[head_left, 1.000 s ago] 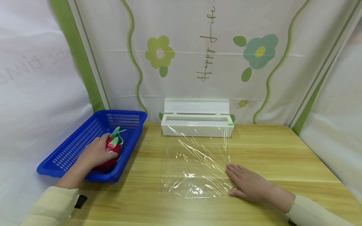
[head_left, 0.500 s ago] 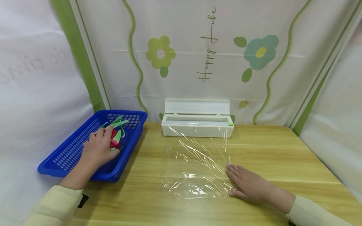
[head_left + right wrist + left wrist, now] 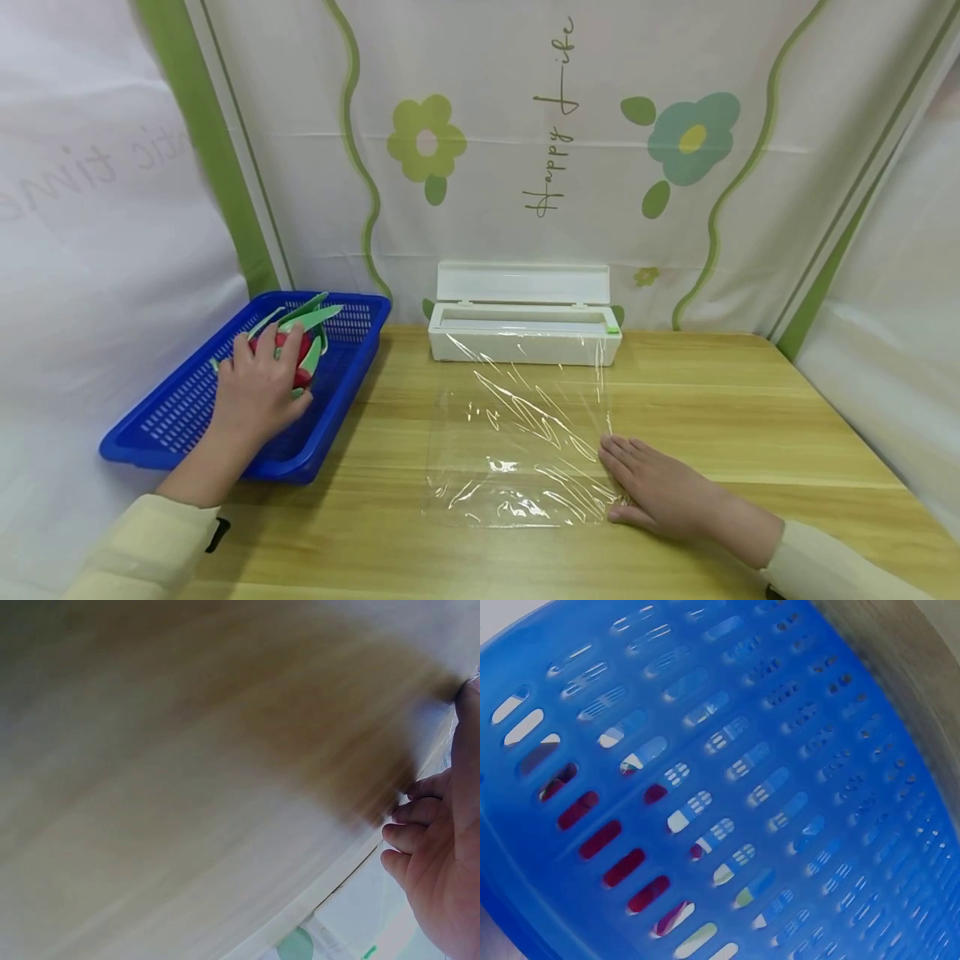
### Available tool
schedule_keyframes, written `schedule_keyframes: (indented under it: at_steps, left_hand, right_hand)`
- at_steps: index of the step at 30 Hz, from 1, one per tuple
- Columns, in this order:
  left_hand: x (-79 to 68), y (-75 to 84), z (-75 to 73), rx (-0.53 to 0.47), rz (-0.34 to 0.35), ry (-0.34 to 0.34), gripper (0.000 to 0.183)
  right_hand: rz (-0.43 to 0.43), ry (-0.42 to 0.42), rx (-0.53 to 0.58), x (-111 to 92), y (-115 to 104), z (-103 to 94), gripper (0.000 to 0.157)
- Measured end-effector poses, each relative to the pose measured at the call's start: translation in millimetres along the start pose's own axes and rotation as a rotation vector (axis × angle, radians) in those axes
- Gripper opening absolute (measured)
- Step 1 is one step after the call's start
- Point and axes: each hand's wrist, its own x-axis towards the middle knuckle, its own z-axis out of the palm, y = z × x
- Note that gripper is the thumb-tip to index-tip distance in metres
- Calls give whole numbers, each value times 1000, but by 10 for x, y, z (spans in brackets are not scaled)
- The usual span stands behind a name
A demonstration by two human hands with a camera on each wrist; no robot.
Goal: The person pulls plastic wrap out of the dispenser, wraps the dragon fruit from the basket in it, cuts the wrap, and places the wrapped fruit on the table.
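In the head view my left hand reaches into the blue basket and grips a red dragon fruit with green leaf tips from above. The left wrist view looks through the slotted basket wall, where red and pale green patches show behind the holes. My right hand lies flat, fingers straight, on the right edge of a clear sheet of cling film. That sheet runs from a white cling film box toward me over the table. The right wrist view catches fingers at the film's edge.
The box's lid stands raised, with a small green piece at its right end. A printed cloth hangs behind the wooden table and along both sides.
Inside the basket, my left hand has shifted the dragon fruit slightly away from me and to the left, and more of its green tips show. My right hand has stayed put on the film.
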Motion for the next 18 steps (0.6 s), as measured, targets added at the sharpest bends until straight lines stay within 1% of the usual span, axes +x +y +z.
schedule_keyframes:
  at_steps: [5,13,18]
  left_hand:
    - [40,3,-27,28,45,46,95]
    - [85,-2,-52,53,110,103,99]
    - [131,23,-92,50,140,122,98]
  right_hand:
    - [2,5,5,-5,-9,0,74]
    - [6,5,-7,-5,-9,-10,75]
    - [0,-3,-1,2,-4,-9,75]
